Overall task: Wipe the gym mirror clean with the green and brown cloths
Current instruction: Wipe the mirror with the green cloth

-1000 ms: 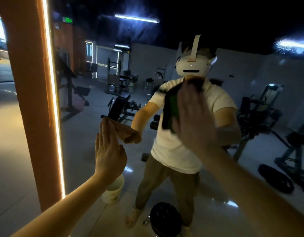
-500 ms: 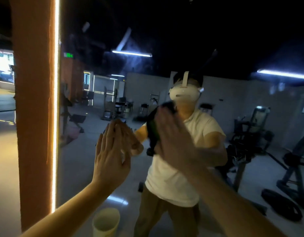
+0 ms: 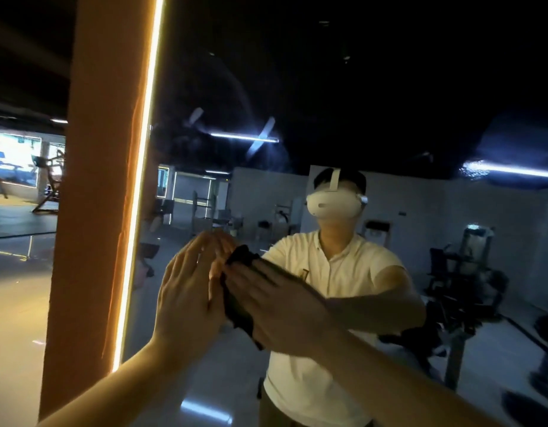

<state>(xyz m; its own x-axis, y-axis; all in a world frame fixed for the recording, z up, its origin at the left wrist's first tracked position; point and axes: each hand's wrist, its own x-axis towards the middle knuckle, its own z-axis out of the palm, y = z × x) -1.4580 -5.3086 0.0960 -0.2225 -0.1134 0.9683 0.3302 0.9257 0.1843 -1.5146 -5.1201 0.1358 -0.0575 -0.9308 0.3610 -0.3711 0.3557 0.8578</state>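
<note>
Cloth (image 3: 237, 303) pressed on mirror (image 3: 297, 87) by right hand (image 3: 285, 312), left hand (image 3: 189, 300) beside.

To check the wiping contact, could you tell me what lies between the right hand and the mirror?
In the head view, a dark cloth lies between the right hand and the mirror; its colour is unclear in this light.

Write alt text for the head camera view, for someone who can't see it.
A person's right hand presses a dark cloth flat against a gym mirror, with the left hand raised open beside it. The mirror reflects the person in a white shirt and headset, with exercise machines behind; a glowing light strip edges an orange pillar on the left.
</note>
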